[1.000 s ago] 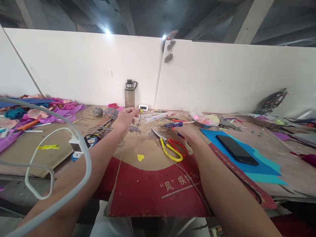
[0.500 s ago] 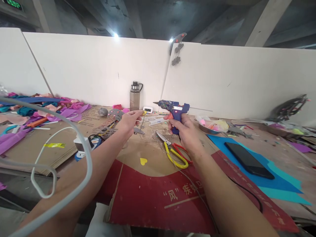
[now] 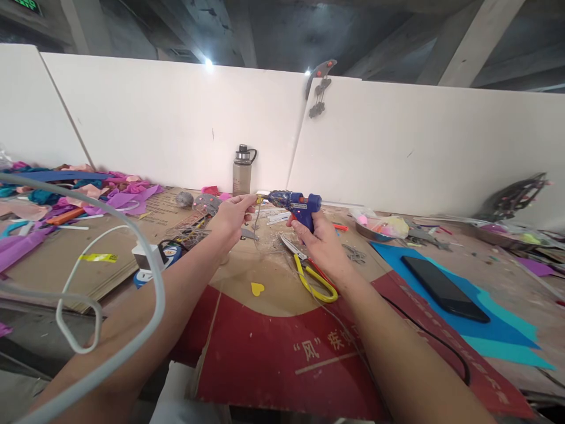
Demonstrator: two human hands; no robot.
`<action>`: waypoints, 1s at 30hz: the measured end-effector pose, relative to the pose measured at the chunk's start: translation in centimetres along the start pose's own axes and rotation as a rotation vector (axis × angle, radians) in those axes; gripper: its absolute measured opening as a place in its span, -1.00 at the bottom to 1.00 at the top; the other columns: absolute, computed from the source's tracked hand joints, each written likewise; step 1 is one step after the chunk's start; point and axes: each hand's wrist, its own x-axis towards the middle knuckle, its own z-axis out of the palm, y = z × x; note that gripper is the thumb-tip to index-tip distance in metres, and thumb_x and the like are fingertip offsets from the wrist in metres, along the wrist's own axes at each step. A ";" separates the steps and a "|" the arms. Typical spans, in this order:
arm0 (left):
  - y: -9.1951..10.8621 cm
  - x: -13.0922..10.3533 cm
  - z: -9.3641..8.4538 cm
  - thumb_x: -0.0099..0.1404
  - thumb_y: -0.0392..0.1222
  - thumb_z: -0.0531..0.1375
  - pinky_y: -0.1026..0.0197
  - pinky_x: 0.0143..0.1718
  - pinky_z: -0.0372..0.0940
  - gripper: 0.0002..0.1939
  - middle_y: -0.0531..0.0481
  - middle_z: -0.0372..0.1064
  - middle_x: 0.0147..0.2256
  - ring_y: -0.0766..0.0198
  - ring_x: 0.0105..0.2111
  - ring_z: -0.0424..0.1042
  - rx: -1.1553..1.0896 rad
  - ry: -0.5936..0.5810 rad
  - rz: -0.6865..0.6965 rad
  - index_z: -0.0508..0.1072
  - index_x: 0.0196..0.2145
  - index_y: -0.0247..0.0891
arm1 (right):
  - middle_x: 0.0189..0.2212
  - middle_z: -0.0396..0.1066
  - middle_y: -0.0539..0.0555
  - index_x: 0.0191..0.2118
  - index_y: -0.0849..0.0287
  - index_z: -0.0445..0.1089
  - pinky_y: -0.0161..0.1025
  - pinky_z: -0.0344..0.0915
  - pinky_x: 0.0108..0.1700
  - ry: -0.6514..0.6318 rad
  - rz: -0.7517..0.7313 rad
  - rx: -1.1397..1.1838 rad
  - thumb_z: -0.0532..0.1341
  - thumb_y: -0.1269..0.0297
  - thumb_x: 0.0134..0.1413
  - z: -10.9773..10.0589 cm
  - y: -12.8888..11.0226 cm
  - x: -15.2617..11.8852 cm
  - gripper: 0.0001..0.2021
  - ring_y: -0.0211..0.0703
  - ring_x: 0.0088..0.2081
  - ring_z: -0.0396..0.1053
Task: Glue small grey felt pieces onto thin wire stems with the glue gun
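My right hand (image 3: 321, 242) is wrapped round the grip of a blue glue gun (image 3: 288, 201), whose nozzle points left. At that nozzle, the fingers of my left hand (image 3: 230, 219) pinch a small yellow piece (image 3: 259, 200) with a thin grey cord (image 3: 256, 221) hanging below it. Whether nozzle and piece touch I cannot tell. A yellow heart cutout (image 3: 257, 288) lies flat on the cardboard (image 3: 273, 303) below my hands. Yellow-handled scissors (image 3: 315, 284) rest under my right hand, beside a red-handled tool (image 3: 318, 268) that my wrist partly covers.
A grey bottle (image 3: 242, 176) stands against the white panel (image 3: 176, 123). To the right, a black phone (image 3: 444, 287) lies on blue sheets (image 3: 498, 321). Colourful scraps (image 3: 128, 197) are heaped at left. A pale cable (image 3: 161, 282) loops across the left foreground.
My right hand has brought the glue gun left and slightly down, its nozzle now at the yellow piece. My left hand has stayed nearly in place.
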 end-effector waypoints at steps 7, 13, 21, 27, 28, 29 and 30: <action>0.0 -0.2 0.2 -0.02 -0.13 0.37 0.37 -0.58 0.10 -0.79 0.05 0.32 -0.55 0.48 -0.58 0.23 0.003 -0.004 0.008 0.47 -0.51 -0.31 | -0.12 0.44 0.13 -0.06 0.10 0.29 -0.10 0.28 -0.10 0.019 -0.019 -0.014 0.09 0.10 0.16 0.1 0.3 0.1 -0.71 -0.01 -0.08 0.35; -0.1 -0.2 0.2 -0.01 -0.09 0.35 0.35 -0.56 0.10 -0.78 0.06 0.31 -0.59 0.45 -0.60 0.23 0.064 -0.019 0.035 0.46 -0.52 -0.28 | -0.11 0.44 0.14 0.03 0.11 0.26 -0.08 0.28 -0.07 0.026 -0.032 -0.032 0.09 0.10 0.18 0.2 0.5 0.0 -0.65 0.00 -0.09 0.36; -0.3 -0.4 0.2 0.01 -0.07 0.32 0.34 -0.55 0.08 -0.77 0.05 0.29 -0.60 0.46 -0.60 0.20 0.112 -0.027 0.072 0.43 -0.55 -0.29 | -0.14 0.44 0.18 -0.03 0.15 0.31 -0.01 0.26 -0.02 0.049 -0.094 -0.109 0.09 0.14 0.18 0.4 0.2 -0.1 -0.70 0.03 -0.09 0.36; -0.3 -0.3 0.3 -0.02 -0.07 0.33 0.34 -0.56 0.07 -0.77 0.06 0.29 -0.59 0.45 -0.59 0.20 0.105 -0.006 0.091 0.46 -0.53 -0.30 | -0.13 0.44 0.17 0.01 0.13 0.31 0.01 0.28 -0.03 0.090 -0.127 -0.112 0.09 0.15 0.18 0.5 0.3 -0.1 -0.68 0.05 -0.11 0.38; -0.2 -0.3 0.3 -0.01 -0.07 0.33 0.34 -0.56 0.07 -0.77 0.06 0.28 -0.59 0.45 -0.58 0.20 0.100 -0.001 0.091 0.47 -0.52 -0.30 | -0.12 0.44 0.17 0.02 0.14 0.31 0.01 0.28 -0.03 0.093 -0.128 -0.115 0.09 0.16 0.18 0.5 0.3 -0.1 -0.68 0.05 -0.10 0.38; -0.2 -0.4 0.3 -0.01 -0.07 0.33 0.34 -0.57 0.06 -0.77 0.06 0.28 -0.58 0.45 -0.57 0.20 0.094 0.001 0.090 0.47 -0.52 -0.31 | -0.11 0.44 0.18 0.02 0.14 0.31 0.01 0.28 -0.03 0.095 -0.128 -0.119 0.09 0.16 0.19 0.5 0.3 0.0 -0.67 0.06 -0.10 0.38; -0.1 -0.4 0.3 -0.01 -0.07 0.33 0.34 -0.57 0.06 -0.77 0.06 0.28 -0.58 0.45 -0.57 0.20 0.089 0.003 0.089 0.48 -0.51 -0.31 | -0.11 0.44 0.18 0.03 0.14 0.31 0.02 0.28 -0.03 0.097 -0.127 -0.124 0.09 0.16 0.19 0.5 0.3 0.0 -0.67 0.06 -0.10 0.38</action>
